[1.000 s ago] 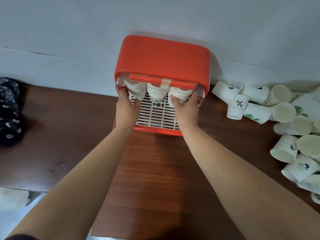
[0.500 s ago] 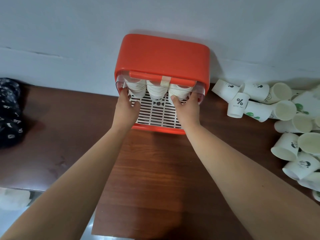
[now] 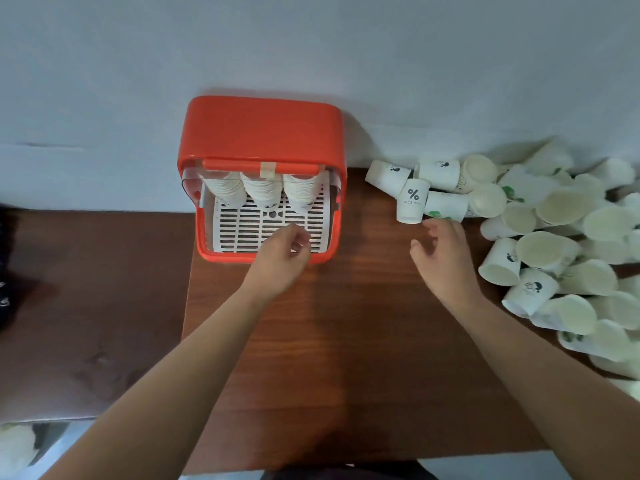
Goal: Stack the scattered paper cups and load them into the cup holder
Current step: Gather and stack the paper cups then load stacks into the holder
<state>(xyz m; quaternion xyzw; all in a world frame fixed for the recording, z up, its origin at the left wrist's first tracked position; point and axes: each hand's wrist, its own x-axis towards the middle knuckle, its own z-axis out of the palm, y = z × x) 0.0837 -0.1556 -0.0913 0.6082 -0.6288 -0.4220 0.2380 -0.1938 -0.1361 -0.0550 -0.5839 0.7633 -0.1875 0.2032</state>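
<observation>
- Both hands have come off the three cup stacks (image 3: 262, 192) in the cup holder (image 3: 261, 133) since a second ago. The view has also swung toward the holder's right, so more of the loose heap shows.
- Left hand (image 3: 282, 258) hovers over the front edge of the holder's white grid tray (image 3: 239, 230), with its fingers (image 3: 300, 241) loosely curled and nothing in them.
- Right hand (image 3: 441, 252) is out to the holder's right, above the counter (image 3: 346, 341). Its fingers (image 3: 437, 226) are apart, relaxed and empty.
- The stacks sit side by side under the holder's front bar, above the tray, untouched by either hand.
- Loose paper cups (image 3: 554, 244) are heaped further right of the holder, and most lie on their sides at mixed angles.
- Nearest loose one is the "%" cup (image 3: 412, 202), between holder and heap. Its long axis is roughly upright, but I cannot tell which end is down.
- That cup lies just beyond the right fingertips, on the wall side, near but not touching.
- My read: the right hand is plainly the nearer one, and the left is well apart on the holder side. A short reach away from me should close on the cup's side wall.
</observation>
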